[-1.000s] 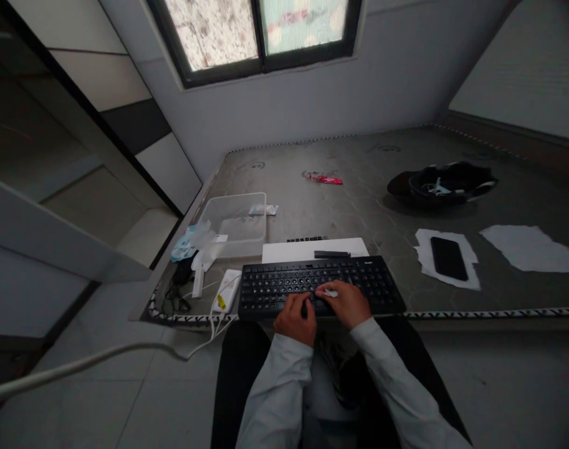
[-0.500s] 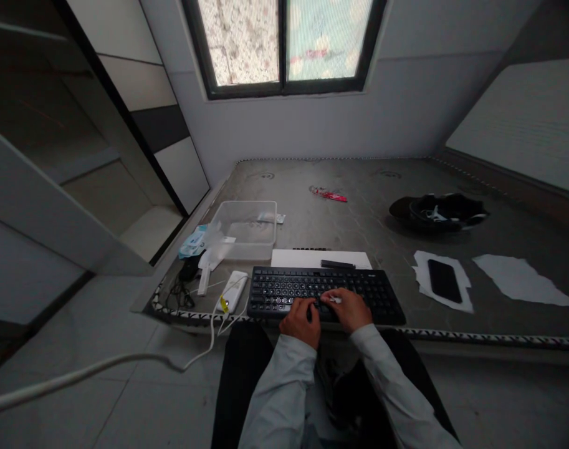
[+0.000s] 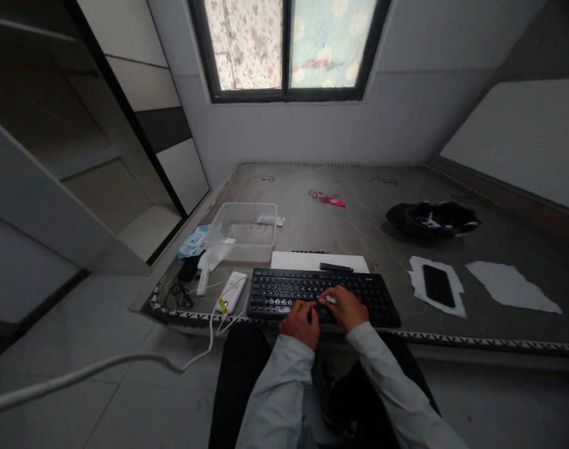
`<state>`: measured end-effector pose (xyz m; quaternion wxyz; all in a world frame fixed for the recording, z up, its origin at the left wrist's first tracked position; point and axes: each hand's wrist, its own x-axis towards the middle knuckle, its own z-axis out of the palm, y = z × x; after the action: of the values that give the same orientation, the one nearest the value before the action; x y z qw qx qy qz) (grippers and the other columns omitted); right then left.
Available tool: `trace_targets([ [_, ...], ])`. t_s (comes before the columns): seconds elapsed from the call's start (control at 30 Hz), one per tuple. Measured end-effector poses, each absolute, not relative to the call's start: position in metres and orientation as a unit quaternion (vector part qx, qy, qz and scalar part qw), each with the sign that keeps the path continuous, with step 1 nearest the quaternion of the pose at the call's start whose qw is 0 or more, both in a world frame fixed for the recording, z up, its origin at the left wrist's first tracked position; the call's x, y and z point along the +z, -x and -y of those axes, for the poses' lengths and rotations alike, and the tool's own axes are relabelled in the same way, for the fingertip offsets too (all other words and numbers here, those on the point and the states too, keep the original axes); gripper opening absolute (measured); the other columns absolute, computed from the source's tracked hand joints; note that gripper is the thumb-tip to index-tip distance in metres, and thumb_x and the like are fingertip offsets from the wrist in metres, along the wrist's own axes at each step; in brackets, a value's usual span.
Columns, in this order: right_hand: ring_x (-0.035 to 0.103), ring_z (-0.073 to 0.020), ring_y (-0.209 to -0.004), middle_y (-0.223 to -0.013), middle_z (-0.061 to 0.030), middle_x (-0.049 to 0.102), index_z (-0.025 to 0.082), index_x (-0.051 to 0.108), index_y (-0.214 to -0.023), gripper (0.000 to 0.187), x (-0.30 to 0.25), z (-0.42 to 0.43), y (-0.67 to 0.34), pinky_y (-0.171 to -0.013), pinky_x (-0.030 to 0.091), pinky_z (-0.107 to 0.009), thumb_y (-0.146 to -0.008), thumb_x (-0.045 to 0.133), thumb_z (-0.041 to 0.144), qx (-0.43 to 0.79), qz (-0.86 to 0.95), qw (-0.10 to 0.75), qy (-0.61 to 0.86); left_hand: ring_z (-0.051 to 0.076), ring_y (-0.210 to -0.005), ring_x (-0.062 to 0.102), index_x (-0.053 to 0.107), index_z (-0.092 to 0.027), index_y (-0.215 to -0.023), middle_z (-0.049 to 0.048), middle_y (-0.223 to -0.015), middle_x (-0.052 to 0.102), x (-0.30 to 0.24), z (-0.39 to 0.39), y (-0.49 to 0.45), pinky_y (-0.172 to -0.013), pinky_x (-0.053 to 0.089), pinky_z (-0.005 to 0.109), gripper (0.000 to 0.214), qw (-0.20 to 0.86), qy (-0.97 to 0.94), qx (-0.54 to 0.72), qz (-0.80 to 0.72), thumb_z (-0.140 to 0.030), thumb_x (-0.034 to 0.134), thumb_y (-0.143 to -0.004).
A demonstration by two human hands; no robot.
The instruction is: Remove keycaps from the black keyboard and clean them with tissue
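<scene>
A black keyboard (image 3: 279, 293) lies near the front edge of a grey mattress. My left hand (image 3: 300, 323) is at its front edge, fingers curled onto the lower keys and closed on the keyboard. Just to the right, my right hand (image 3: 346, 308) pinches a small white thing (image 3: 331, 299), perhaps a scrap of tissue, against the keys; its exact kind is too small to make out. Behind the keyboard lies a white sheet or board (image 3: 293, 260), with a dark narrow bar (image 3: 335, 267) on it.
Left of the keyboard are a white power strip (image 3: 232, 292) with a cable, a clear plastic box (image 3: 253, 252) and a blue packet (image 3: 193, 242). To the right, a phone (image 3: 438, 285) rests on paper, near another paper sheet (image 3: 513, 287) and a black cap (image 3: 429, 234). A red item (image 3: 328, 199) lies farther back.
The view has shifted slightly. My right hand, with the small white thing, has moved a little left over the keys. My left hand stays at the keyboard's front edge.
</scene>
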<state>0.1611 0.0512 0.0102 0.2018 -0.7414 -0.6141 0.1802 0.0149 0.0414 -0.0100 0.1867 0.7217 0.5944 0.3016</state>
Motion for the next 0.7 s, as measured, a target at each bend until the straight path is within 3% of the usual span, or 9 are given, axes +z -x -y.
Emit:
trace_targets([
  [0.33,0.059,-0.0168,-0.080,-0.088,-0.0008,0.060,0.024,0.064,-0.079,0.010,0.008,-0.048,-0.159,-0.068,0.040,-0.028,-0.080,0.059,0.033,0.166,0.616,0.228,0.735,0.012,-0.070,0.062,0.068,-0.034,-0.100,-0.0018,-0.093,0.065,-0.013,-0.041,-0.015,-0.061,0.045,0.022,0.025,0.170,-0.733,0.291,-0.591,-0.023,0.055,-0.081],
  [0.57,0.060,-0.0236,-0.094,-0.100,-0.0076,0.065,0.020,0.059,-0.108,0.036,0.012,-0.025,-0.164,-0.084,0.046,-0.036,-0.080,0.052,0.041,0.243,0.513,0.472,0.675,0.015,-0.087,0.063,0.067,-0.022,-0.101,0.0044,-0.094,0.068,-0.008,-0.036,-0.015,-0.082,0.048,0.026,0.026,0.294,-0.730,0.401,-0.469,-0.024,0.046,-0.085],
  [0.7,0.058,-0.0239,-0.105,-0.114,-0.0100,0.063,0.019,0.063,-0.110,0.042,0.018,-0.005,-0.160,-0.090,0.046,-0.036,-0.084,0.047,0.048,0.375,0.495,0.518,0.589,0.010,-0.051,0.057,0.059,-0.021,-0.116,0.0048,-0.098,0.069,-0.006,-0.030,-0.019,-0.054,0.047,0.023,0.041,0.435,-0.690,0.355,-0.457,-0.041,0.054,-0.081],
])
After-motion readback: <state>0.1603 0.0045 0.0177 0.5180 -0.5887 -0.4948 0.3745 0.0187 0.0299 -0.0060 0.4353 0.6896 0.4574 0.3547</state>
